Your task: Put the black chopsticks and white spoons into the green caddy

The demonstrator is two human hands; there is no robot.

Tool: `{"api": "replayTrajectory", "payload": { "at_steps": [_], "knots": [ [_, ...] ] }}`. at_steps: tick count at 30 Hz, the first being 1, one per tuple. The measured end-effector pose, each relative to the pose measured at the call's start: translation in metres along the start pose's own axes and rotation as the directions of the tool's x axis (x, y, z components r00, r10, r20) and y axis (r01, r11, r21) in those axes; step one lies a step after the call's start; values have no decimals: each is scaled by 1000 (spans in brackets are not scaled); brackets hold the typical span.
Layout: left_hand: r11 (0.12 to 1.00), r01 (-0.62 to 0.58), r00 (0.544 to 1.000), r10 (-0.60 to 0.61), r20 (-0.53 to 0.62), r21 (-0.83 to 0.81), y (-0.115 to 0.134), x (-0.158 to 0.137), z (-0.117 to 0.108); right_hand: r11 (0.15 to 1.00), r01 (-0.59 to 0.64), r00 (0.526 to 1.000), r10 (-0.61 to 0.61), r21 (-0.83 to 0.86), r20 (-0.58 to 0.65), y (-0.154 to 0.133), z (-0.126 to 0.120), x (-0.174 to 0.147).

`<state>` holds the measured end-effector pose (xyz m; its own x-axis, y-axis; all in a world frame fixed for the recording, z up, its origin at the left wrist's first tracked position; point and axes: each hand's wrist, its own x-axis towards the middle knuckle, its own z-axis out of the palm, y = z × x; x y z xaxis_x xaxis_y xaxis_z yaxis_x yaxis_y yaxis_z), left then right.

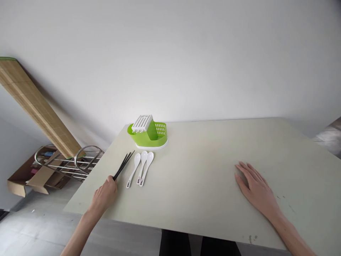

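My left hand point(106, 192) is closed around the lower ends of several black chopsticks point(124, 165), over the left part of the table. Their tips fan out slightly toward the back. Just right of them lie three white spoons point(144, 168), side by side, bowls pointing away from me and labelled handles toward me. Behind the spoons stands a green holder point(149, 138) with a white slotted top, a basket-like side with square holes, and a white base. My right hand point(255, 187) rests on the table at the right, fingers stretched out, holding nothing.
The pale table point(197, 199) meets a white wall point(202, 60) at the back. To the left on the floor are a metal rack point(77, 170), an open cardboard box point(39, 174) with things inside, and a leaning rolled bamboo mat point(39, 106).
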<state>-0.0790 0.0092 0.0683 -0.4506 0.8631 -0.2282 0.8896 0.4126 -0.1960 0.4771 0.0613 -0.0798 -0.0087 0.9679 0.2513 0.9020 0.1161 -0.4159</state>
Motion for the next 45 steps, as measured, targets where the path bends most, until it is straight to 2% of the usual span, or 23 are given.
{"api": "replayTrajectory", "payload": {
  "at_steps": [3,5,7,9,11,14,17,20,25,29,34,41,45],
  "knots": [
    [994,-9,996,-1,-90,-112,6,-17,-3,1000,6,1000,-6,0,-18,-1,-1,0],
    [980,-76,988,49,-148,-185,18,-30,-5,1000,9,1000,-9,1,-27,-2,-1,0],
    [951,-182,976,144,-164,-249,40,-45,-8,1000,8,1000,-8,1,-29,-2,-1,0],
    [914,-299,953,272,-133,-273,71,-59,-8,1000,6,1000,-6,-2,-28,-2,-1,1],
    [879,-408,913,395,-102,-248,107,-70,-7,1000,4,1000,-4,-4,-29,-2,-2,2],
    [855,-496,867,496,-45,-149,156,-79,-2,1000,3,1000,-3,6,-22,-3,-4,3],
    [850,-525,850,526,11,-51,190,-80,0,1000,-1,1000,1,22,-19,-4,-6,4],
    [861,-508,860,507,51,2,209,-80,-7,1000,-2,1000,3,24,-25,-4,-6,5],
    [872,-479,878,477,39,102,230,-85,-14,999,14,999,-13,41,-36,-2,-5,6],
    [866,-463,879,475,-25,189,240,-86,-5,998,34,998,-31,49,-56,-2,-5,6],
    [869,-464,876,479,-58,170,245,-79,4,998,41,997,-38,51,-60,-4,-8,6],
    [814,-536,830,557,-35,224,251,-81,-9,998,31,998,-28,63,-51,-4,-9,7],
    [802,-568,794,593,-137,184,242,-83,-4,998,18,999,-15,62,-36,-5,-11,8]
  ]
}}
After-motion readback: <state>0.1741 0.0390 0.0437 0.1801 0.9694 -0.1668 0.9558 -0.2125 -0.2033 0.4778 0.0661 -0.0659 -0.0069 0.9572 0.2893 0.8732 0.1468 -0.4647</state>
